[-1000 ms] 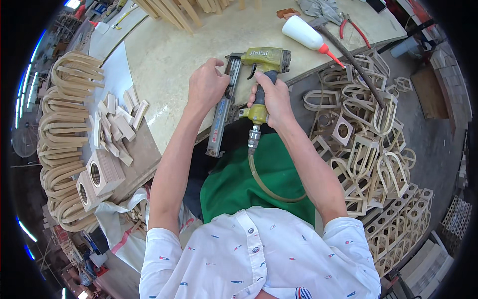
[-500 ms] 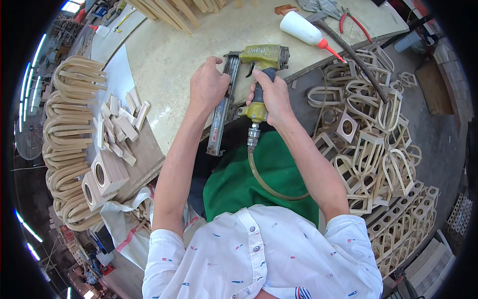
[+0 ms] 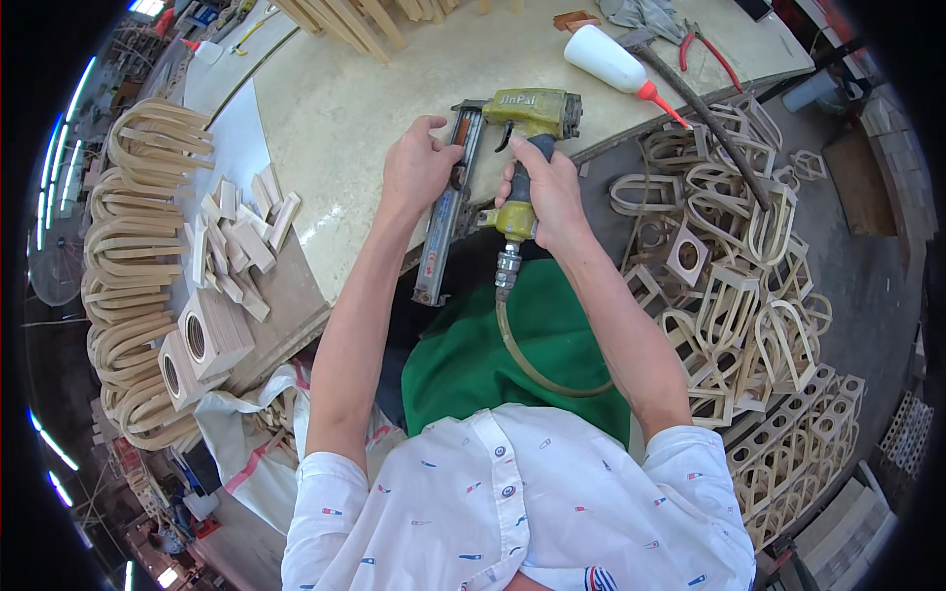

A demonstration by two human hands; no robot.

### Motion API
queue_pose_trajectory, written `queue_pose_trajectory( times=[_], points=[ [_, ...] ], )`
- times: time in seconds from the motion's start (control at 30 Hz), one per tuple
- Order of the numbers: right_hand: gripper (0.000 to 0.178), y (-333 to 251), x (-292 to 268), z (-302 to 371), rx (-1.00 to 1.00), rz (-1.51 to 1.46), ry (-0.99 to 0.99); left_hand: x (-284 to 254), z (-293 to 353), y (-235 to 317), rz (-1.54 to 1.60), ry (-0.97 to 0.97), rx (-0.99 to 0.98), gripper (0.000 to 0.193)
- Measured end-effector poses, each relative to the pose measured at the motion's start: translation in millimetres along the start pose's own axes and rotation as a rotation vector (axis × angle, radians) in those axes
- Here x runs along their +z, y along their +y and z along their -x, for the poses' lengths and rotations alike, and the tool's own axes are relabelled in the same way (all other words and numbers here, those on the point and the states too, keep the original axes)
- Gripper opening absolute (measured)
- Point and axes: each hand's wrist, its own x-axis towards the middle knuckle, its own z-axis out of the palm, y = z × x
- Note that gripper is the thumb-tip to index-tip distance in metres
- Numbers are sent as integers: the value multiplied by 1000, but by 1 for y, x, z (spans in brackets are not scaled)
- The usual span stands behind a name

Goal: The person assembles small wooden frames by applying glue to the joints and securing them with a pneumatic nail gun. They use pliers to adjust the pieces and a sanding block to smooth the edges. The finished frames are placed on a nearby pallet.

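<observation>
My right hand (image 3: 549, 195) grips the black handle of a green nail gun (image 3: 527, 110) over the table's near edge. Its long metal magazine (image 3: 443, 236) slants down toward me, parallel to the handle. My left hand (image 3: 419, 167) is at the upper part of the magazine, thumb close against its side and index finger apart from the thumb; its other fingers are curled and partly hidden. Nothing shows between thumb and index finger. From a metal coupling (image 3: 507, 266) under the handle, a yellowish air hose (image 3: 537, 372) curves over a green cloth (image 3: 473, 364) on my lap.
Bent wooden loops (image 3: 133, 251) are stacked at left, beside loose wood blocks (image 3: 232, 236) and blocks with round holes (image 3: 212, 335). A white glue bottle (image 3: 603, 59), a hammer (image 3: 709, 123) and red pliers (image 3: 711, 59) lie at the table's far right. Wooden frames (image 3: 729, 295) pile up at right.
The nail gun and both hands sit slightly further right in the picture, along with the table things. My right hand keeps its grip, and my left hand stays by the magazine.
</observation>
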Motion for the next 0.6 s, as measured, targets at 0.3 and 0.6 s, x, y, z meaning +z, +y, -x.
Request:
queue_pose_trajectory(
  times=[0.3, 0.6],
  points=[
    [23, 0, 0, 0, 6, 16, 8, 6, 36, -4, -340, 179, 591, 35],
    [23, 1, -1, -1, -1, 30, 5, 8, 52, 4, -482, 128, 584, 47]
  ],
)
